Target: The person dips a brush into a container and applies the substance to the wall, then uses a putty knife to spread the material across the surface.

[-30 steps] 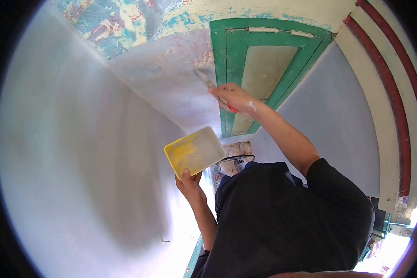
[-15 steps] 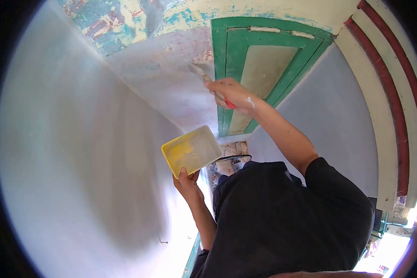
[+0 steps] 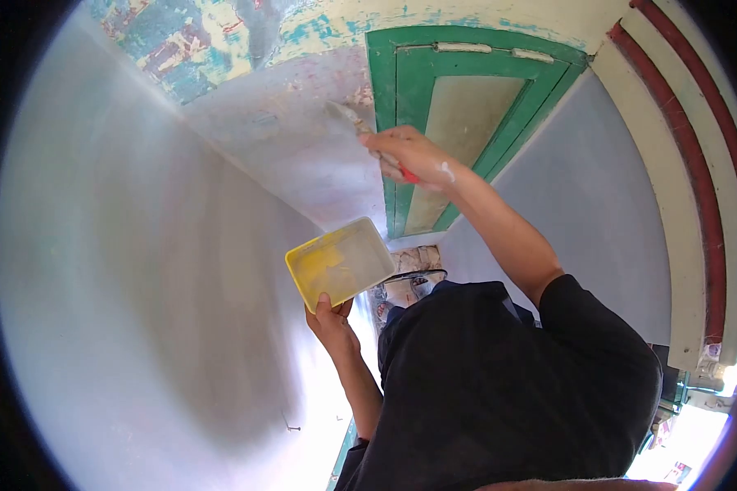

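Observation:
My left hand [image 3: 332, 322] grips a yellow rectangular tub [image 3: 358, 263] by its lower corner, thumb over the rim. Greyish-white paste coats the tub's inside, with a yellow patch showing through. Up at the wall, my right hand [image 3: 409, 155] is closed round the handle of a putty knife [image 3: 351, 119], which has a red end. The blade lies close against the patchy, smeared wall [image 3: 303, 131] just left of the green frame. A white smear marks my right wrist.
A green door [image 3: 389, 106] with a pale panel stands right of the blade. Flaking multicoloured paint [image 3: 213, 41] covers the upper wall. To the left runs a smooth grey wall [image 3: 139, 245] with a nail [image 3: 292, 428]. Dark red bars [image 3: 680, 147] curve along the right.
My right hand and the putty knife have shifted only slightly, the blade a little up and left. The tub stays almost where it was in my left hand.

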Motion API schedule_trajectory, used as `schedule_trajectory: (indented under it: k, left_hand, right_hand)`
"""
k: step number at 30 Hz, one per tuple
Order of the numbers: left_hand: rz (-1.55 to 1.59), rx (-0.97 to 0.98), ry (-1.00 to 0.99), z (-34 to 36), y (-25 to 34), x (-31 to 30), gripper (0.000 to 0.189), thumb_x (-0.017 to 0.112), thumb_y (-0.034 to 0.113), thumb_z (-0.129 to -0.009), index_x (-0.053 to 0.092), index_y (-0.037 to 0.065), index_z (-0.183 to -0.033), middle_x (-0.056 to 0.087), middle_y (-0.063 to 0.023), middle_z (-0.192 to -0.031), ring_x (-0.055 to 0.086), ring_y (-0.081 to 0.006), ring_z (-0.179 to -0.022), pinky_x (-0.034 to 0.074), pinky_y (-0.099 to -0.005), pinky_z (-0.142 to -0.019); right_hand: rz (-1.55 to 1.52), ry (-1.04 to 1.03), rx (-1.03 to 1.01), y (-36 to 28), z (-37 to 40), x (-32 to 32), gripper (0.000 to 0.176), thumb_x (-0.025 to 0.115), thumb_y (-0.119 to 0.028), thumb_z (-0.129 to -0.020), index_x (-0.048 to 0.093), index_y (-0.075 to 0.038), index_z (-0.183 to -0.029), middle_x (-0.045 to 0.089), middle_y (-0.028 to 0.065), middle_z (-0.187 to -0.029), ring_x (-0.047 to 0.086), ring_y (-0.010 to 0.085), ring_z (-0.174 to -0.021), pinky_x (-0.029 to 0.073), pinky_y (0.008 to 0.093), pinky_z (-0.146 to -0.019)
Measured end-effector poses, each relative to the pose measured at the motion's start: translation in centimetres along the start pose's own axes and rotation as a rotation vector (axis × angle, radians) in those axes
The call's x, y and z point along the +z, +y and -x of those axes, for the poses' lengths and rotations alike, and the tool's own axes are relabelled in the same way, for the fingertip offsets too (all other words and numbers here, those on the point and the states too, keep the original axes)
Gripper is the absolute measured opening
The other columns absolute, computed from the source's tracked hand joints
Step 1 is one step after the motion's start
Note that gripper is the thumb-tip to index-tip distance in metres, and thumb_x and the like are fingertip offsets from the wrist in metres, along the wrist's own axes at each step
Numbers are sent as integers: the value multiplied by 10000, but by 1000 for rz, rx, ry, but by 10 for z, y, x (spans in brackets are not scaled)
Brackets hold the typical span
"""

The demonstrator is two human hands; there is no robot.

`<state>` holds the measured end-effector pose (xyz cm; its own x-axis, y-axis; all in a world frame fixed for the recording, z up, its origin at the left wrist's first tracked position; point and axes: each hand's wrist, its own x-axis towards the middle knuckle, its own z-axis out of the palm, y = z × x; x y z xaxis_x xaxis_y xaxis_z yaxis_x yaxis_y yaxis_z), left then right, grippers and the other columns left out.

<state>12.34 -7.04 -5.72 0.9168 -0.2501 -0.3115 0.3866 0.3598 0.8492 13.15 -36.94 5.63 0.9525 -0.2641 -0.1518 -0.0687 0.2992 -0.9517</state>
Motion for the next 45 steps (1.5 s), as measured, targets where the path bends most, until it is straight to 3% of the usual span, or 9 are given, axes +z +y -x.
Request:
schedule_trajectory:
  k: [5,9,11,15,20,24,26,35,45]
  left_hand:
    - [6,14,7,8,0,-6,472,532,217,-971,469,-52,-1353,614,-218,-1254,683,-346,-1102,570,-459,-971]
    - [-48,12,8,8,1,-2,474,528,225,-973,469,-53,-1352,616,-217,-1250,680,-345,-1107,565,-460,-977]
    - [-38,-7,-3,3,2,1,475,527,228,-974,469,-55,-1351,618,-217,-1245,678,-343,-1110,562,-462,-982]
    - [-6,8,-42,0,5,5,477,523,235,-978,468,-62,-1347,620,-216,-1236,672,-338,-1120,557,-467,-990]
    - [3,1,-5,5,7,-2,470,532,239,-975,477,-61,-1332,626,-212,-1229,678,-336,-1105,560,-463,-986]
    - [-24,-1,-29,1,7,-1,467,540,246,-971,484,-58,-1321,630,-209,-1227,685,-336,-1097,564,-459,-980]
    - [-30,0,-43,-2,10,5,472,541,248,-969,483,-58,-1324,629,-211,-1231,684,-337,-1101,565,-459,-978]
    - [-9,23,-14,5,14,-2,495,536,252,-957,477,-54,-1341,626,-216,-1242,682,-345,-1110,564,-460,-980]
    - [-37,40,-9,0,19,3,496,525,258,-959,477,-52,-1343,622,-219,-1247,682,-348,-1110,565,-463,-980]
  right_hand:
    - [78,151,-16,-4,32,-41,386,656,-373,-988,521,-103,-748,399,-36,-523,352,72,-438,249,268,-427]
    - [103,112,27,-5,39,-33,390,661,-390,-982,526,-107,-750,396,-36,-520,367,74,-447,259,262,-438]
    - [99,-21,2,-10,30,-15,399,665,-405,-977,529,-105,-752,392,-34,-515,380,75,-454,269,255,-447]
    - [95,-9,-3,-17,13,-19,402,665,-399,-977,530,-105,-739,390,-35,-507,375,73,-444,265,255,-433]
    - [73,143,18,-14,37,-49,390,662,-389,-986,528,-103,-758,380,-58,-503,330,44,-417,221,228,-401]
    - [88,68,42,-18,38,-29,395,666,-393,-983,531,-101,-755,391,-56,-510,346,48,-412,245,224,-387]
    - [46,-68,6,-16,19,-19,401,666,-392,-982,538,-97,-744,398,-52,-513,352,48,-406,256,221,-374]
    - [25,110,6,-28,40,-57,400,667,-384,-984,540,-84,-752,406,-50,-508,342,45,-392,236,216,-371]
    - [114,-110,26,-41,4,-28,401,657,-383,-991,534,-82,-756,387,-55,-491,335,47,-385,231,233,-377]
